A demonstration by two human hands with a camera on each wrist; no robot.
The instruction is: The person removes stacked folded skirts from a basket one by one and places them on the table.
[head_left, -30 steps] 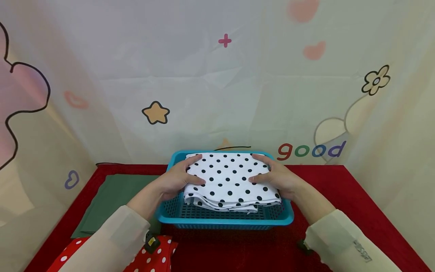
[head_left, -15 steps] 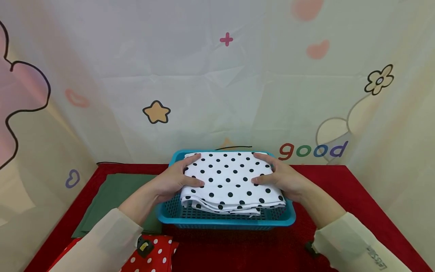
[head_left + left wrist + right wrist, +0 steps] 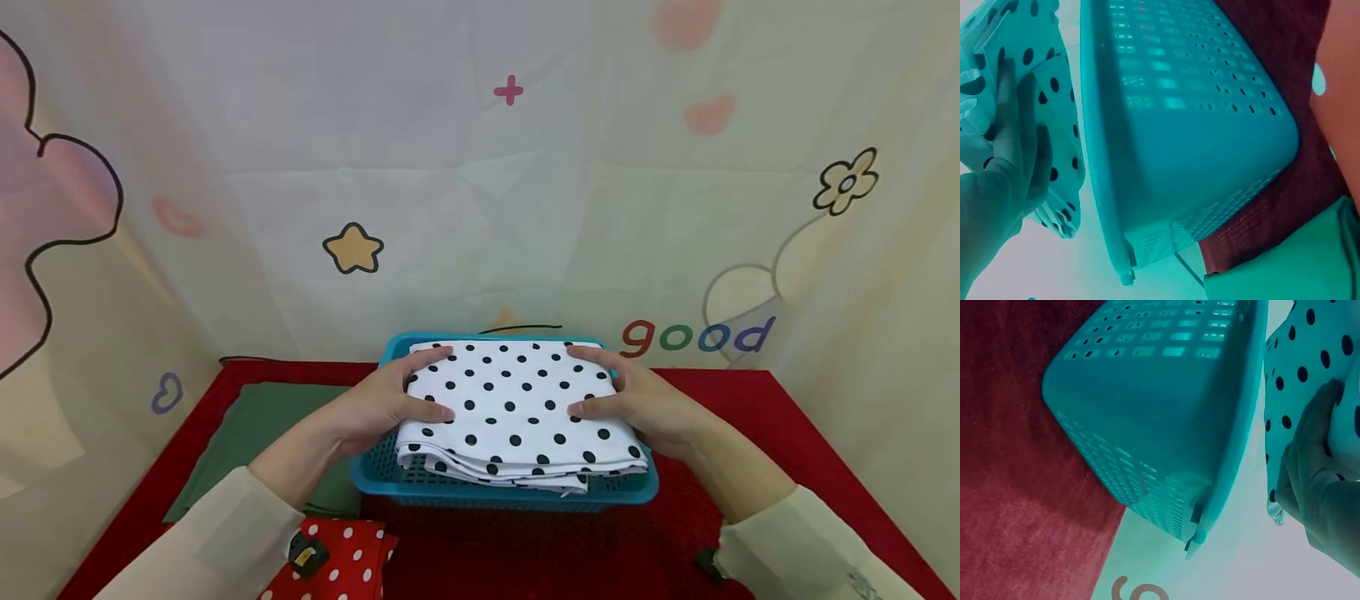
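Observation:
A folded white cloth with black dots [image 3: 517,408] is held over the blue plastic basket [image 3: 510,497]. My left hand [image 3: 375,408] grips its left side, thumb on top; in the left wrist view, fingers [image 3: 1007,119] reach along the underside. On the opposite side my right hand [image 3: 652,404] grips the cloth the same way, its fingers [image 3: 1313,434] underneath in the right wrist view. Both wrist views show the cloth raised beyond the basket's rim [image 3: 1100,156]. The cloth hides most of the basket's inside.
Left of the basket lies a folded green cloth [image 3: 277,417]. In front of that, a red cloth with white dots [image 3: 345,558] is partly covered by my left sleeve. A red cover [image 3: 525,558] spreads over the table, and a printed curtain [image 3: 450,167] hangs behind.
The dotted white cloth has come slightly up and toward me, its front edge now nearer the basket's front rim. Both hands have moved with it, a little farther apart. The head view shifted slightly.

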